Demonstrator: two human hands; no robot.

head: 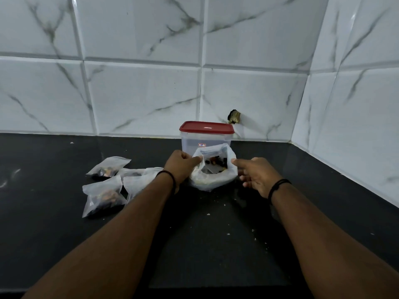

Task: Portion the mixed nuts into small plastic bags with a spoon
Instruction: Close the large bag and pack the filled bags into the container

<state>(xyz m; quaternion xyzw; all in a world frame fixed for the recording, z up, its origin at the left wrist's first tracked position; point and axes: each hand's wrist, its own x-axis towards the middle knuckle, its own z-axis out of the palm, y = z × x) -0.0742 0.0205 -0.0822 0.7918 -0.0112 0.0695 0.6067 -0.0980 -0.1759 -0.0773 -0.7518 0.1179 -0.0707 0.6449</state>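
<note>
- Left hand (180,167) first: you've got the left rim of the big open bag (212,171) pinched between thumb and fingers, so that side of the mouth is held up. It's the hand actually on the bag.
- Your right hand (255,174) sits just beside the bag's right edge, fingers loosely out, pointing at the rim. Looks like it's holding nothing; whether the fingertips touch the plastic I honestly can't tell.
- So the key relation: the bag is dead centre between your two hands, left of the right hand, mouth facing up and toward you. Both hands are about equally near, but only the left has a grip.
- The table (216,244) is dark with little pale crumbs scattered in front of the bag.
- Right behind the bag stands a clear tub with a red lid (206,127), lid on. Touching the bag or not, can't say.
- The bag itself is cloudy white plastic, slumped and wrinkly, with a dark mix of nuts (217,162) showing through the opening.
- Off to your left, well apart from the right hand, is a cluster of small filled bags (103,197), each with a dark clump of nuts inside.
- No spoon visible anywhere, so my guess is you'll need it before scooping again.
</note>
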